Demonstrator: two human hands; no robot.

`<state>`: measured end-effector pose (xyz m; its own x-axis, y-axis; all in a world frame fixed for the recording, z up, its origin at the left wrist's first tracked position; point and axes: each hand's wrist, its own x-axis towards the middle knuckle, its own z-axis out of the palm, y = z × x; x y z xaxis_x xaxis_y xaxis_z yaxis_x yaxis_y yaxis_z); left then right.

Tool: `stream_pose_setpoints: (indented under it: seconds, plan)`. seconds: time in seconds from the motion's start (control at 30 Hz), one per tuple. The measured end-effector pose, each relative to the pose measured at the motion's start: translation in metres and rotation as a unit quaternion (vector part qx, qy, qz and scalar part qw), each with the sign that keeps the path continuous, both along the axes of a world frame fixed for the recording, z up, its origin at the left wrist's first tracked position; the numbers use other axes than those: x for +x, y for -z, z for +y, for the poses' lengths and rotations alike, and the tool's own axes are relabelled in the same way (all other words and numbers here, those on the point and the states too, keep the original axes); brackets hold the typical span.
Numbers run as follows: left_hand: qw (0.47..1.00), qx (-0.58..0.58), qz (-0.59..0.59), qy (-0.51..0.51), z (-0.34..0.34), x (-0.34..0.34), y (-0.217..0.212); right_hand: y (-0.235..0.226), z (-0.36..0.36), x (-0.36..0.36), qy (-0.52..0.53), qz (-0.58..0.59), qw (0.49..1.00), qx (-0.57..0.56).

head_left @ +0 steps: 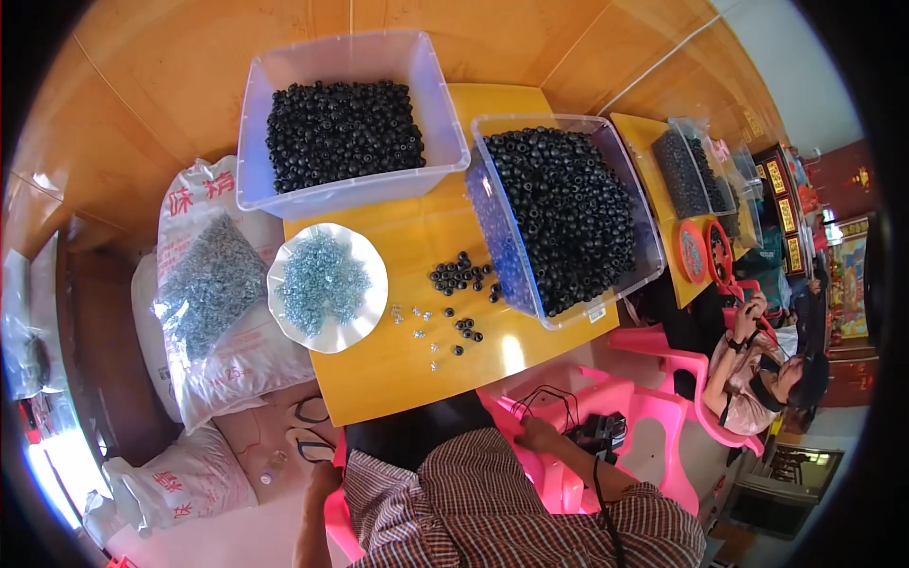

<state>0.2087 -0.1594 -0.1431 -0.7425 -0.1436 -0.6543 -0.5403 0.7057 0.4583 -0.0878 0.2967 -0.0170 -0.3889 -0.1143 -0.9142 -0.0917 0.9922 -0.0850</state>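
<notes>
My left hand (325,476) hangs low at the left edge of the pink chair I sit on; its fingers are hidden. My right hand (540,434) is down by a pink plastic chair (620,405) on my right, near some black cables (547,399); its fingers do not show clearly. On the yellow table (417,393) in front of me lie loose black round pieces with holes (456,276) and several small clear pieces (418,333). A white wavy-rimmed bowl (375,312) holds many clear bluish pieces (325,279).
Two clear tubs, one at the back (355,194) and one at the right (649,227), hold black pieces. A clear bag (216,284) lies on white sacks (256,364). A black device (601,433) sits on the pink chair. Another person (757,379) sits at another table.
</notes>
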Motion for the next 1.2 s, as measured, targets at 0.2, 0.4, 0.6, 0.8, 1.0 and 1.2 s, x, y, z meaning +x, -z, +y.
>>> stream_pose_setpoints:
  seconds: [0.2, 0.4, 0.6, 0.8, 1.0, 1.2]
  plan:
    - [0.997, -0.006, -0.050, 0.050, -0.008, -0.015, 0.016, 0.028, 0.018, 0.005, -0.013, 0.049, 0.999, -0.019]
    - [0.996, 0.000, -0.067, -0.055, -0.004, -0.034, -0.018, 0.001, -0.027, 0.003, -0.041, 0.014, 0.997, 0.060]
    - [0.990, -0.093, -0.029, -0.106, 0.003, -0.072, -0.076, -0.002, -0.068, -0.002, -0.108, 0.280, 0.951, -0.080]
    - [0.949, -0.269, 0.047, -0.159, 0.007, -0.116, -0.127, -0.058, -0.122, -0.022, 0.062, 0.434, 0.814, -0.380]
    - [0.916, -0.285, 0.222, -0.174, 0.028, -0.146, -0.178, -0.129, -0.159, -0.047, 0.202, 0.445, 0.681, -0.546]
    - [0.887, -0.141, 0.384, -0.213, 0.044, -0.229, -0.227, -0.155, -0.171, -0.076, 0.170, 0.525, 0.612, -0.566]
